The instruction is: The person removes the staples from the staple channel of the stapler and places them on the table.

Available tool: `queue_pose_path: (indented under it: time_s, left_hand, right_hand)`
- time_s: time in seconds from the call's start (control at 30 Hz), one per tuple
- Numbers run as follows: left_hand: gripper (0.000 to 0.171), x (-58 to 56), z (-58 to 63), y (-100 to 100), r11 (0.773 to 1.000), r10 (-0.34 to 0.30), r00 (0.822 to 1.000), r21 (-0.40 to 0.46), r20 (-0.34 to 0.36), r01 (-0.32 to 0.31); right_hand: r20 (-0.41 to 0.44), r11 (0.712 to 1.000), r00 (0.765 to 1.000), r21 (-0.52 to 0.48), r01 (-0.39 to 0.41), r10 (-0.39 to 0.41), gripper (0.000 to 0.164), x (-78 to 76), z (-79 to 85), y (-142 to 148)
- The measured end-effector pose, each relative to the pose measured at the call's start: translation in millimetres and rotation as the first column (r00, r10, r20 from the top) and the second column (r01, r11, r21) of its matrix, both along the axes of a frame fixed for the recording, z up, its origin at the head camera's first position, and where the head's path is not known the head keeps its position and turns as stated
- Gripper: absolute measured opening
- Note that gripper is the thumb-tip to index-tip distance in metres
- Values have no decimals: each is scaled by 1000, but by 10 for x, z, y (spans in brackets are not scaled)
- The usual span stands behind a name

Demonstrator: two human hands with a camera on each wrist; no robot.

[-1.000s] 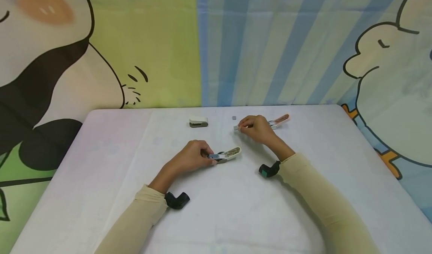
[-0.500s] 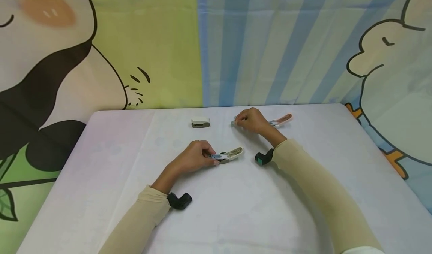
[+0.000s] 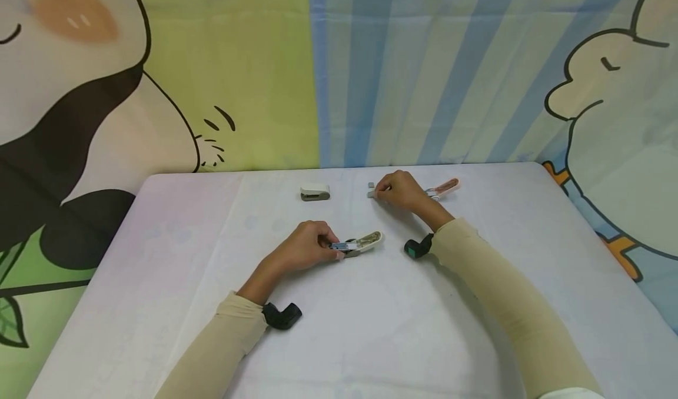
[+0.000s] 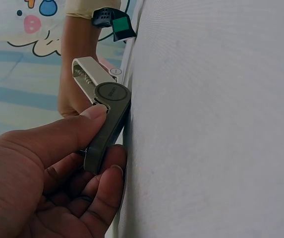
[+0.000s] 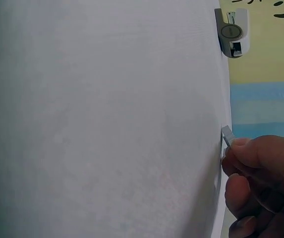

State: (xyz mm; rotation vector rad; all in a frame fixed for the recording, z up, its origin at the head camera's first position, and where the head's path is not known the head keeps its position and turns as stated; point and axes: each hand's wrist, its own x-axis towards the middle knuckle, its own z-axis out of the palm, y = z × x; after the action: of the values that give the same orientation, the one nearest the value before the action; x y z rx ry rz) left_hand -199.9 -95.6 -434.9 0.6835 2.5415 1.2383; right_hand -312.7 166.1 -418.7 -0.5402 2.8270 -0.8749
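Observation:
My left hand [image 3: 309, 246] grips a white and grey stapler [image 3: 365, 243] with its top swung open. In the left wrist view the thumb lies on the grey base of that stapler [image 4: 109, 124], with fingers curled below it. Near the table's far edge, my right hand [image 3: 399, 190] pinches a small silver strip of staples [image 5: 226, 135] between thumb and fingers. Just beyond it, a second short staple strip [image 3: 371, 185] lies on the table. Behind the right hand rests a pink stapler [image 3: 446, 187], also opened out and partly hidden by the hand.
A closed white and grey stapler [image 3: 315, 192] stands near the far edge, left of the right hand. The white-covered table [image 3: 339, 340] meets a printed cloth backdrop [image 3: 265, 81] at the back. Black cameras sit on both wrists.
My right hand moved away toward the far edge, covering the loose staple strip, then drew back slightly right, still pinching its strip. The left hand keeps holding the open stapler in place.

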Motion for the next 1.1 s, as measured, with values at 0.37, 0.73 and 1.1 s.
queue_pose_path:
  time_s: [0.37,0.73,1.1]
  left_hand:
    - [21,-3,-19,-5,1000,1,1000,-1,-5,-1]
    - [21,1,-17,-10,1000,9,1000,2,15,-9]
    - [20,-10,-19,-7,1000,10,1000,9,14,-10]
  right_hand:
    - [-31,1000,999,14,-18,19,8,-20,-34,44]
    - [-7,995,997,66,-75,75,22,83,35,87]
    - [4,973,976,-73,-218,219,34,398,156,120]
